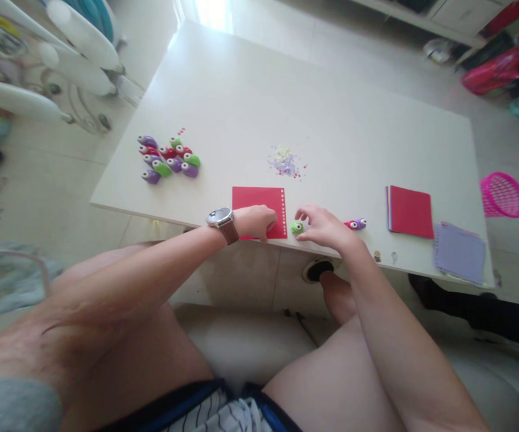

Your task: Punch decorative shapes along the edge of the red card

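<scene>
Red punched sheet (254, 197) laid flat near surface (353, 150) edge, pressed by left hand (255, 222), fingers curled together, presumably against sliding. Green craft punch (297, 228) set beside holed margin, apparently within easy reach, flanked by right hand (326, 226), fingers apart.

Red sheet (257, 198), pink basket (504, 195), brown watch strap (230, 230), lilac paper stack (459, 252).

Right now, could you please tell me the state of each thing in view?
red sheet: flat, right edge punched
left hand: curled, on red sheet
right hand: fingers parted, around green punch
paper bits: loose, scattered
red stack: neatly piled
purple sheets: slightly fanned
far-left punches: clustered
pink basket: open-topped
</scene>
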The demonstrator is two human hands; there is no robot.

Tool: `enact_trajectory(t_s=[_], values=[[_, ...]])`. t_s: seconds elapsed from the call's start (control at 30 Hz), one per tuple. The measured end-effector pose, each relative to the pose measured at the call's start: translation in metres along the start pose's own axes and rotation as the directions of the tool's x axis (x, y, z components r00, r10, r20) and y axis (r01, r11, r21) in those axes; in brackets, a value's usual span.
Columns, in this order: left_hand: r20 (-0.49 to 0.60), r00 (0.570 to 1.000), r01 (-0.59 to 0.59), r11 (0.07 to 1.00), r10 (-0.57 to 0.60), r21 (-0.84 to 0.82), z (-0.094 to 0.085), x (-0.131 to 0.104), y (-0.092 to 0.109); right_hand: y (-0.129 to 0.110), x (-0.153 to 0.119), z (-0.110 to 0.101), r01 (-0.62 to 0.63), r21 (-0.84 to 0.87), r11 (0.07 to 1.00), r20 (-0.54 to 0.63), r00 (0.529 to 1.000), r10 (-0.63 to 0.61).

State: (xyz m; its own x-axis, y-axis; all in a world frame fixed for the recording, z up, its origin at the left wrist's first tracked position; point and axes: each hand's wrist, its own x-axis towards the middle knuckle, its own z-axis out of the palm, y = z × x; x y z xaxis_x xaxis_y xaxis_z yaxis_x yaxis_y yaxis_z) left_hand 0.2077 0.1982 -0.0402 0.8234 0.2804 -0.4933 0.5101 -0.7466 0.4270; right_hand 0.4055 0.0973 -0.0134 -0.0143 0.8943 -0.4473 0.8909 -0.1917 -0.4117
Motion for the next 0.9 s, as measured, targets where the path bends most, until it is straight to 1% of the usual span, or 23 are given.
enact_trajectory(t_s=[0.1,0.2,0.3,0.4,0.5,0.6,0.7,0.8,0.9], values=[[-0.047,0.999,-0.022,1.000,0.022,-0.006,0.008,0.003,-0.005,-0.002,0.001,0.009,0.079,-0.049,0.996,0.018,0.997,-0.078],[-0.067,0.997,-0.027,1.000,0.027,-0.001,0.012,0.004,-0.008,-0.004,0.002,0.011,0.092,-0.063,0.994,0.014,0.996,-0.091],[-0.067,0.997,-0.030,0.999,0.031,0.010,0.014,0.004,-0.008,-0.001,0.002,0.007,0.055,-0.098,0.994,-0.020,0.998,-0.058],[-0.066,0.997,-0.039,0.999,0.040,0.016,0.013,0.004,-0.007,0.006,0.000,0.003,0.010,-0.177,0.984,-0.051,0.998,-0.019],[-0.058,0.998,-0.036,0.999,0.037,0.016,0.010,0.002,-0.004,0.012,-0.002,0.003,-0.027,-0.215,0.976,-0.020,1.000,0.023],[-0.041,0.999,-0.018,1.000,0.019,0.018,0.007,0.001,-0.002,0.013,-0.002,0.003,-0.003,-0.163,0.987,0.001,1.000,0.003],[-0.037,0.999,-0.012,1.000,0.012,0.016,0.007,0.001,-0.001,0.010,-0.001,0.001,0.067,-0.045,0.997,0.002,0.998,-0.067],[-0.042,0.999,-0.014,1.000,0.015,0.022,0.007,0.001,-0.001,0.005,-0.001,-0.001,0.105,0.063,0.992,0.046,0.993,-0.108],[-0.039,0.999,-0.006,1.000,0.007,0.016,0.007,0.001,0.000,0.002,-0.001,-0.001,0.113,0.098,0.989,0.074,0.990,-0.120]])
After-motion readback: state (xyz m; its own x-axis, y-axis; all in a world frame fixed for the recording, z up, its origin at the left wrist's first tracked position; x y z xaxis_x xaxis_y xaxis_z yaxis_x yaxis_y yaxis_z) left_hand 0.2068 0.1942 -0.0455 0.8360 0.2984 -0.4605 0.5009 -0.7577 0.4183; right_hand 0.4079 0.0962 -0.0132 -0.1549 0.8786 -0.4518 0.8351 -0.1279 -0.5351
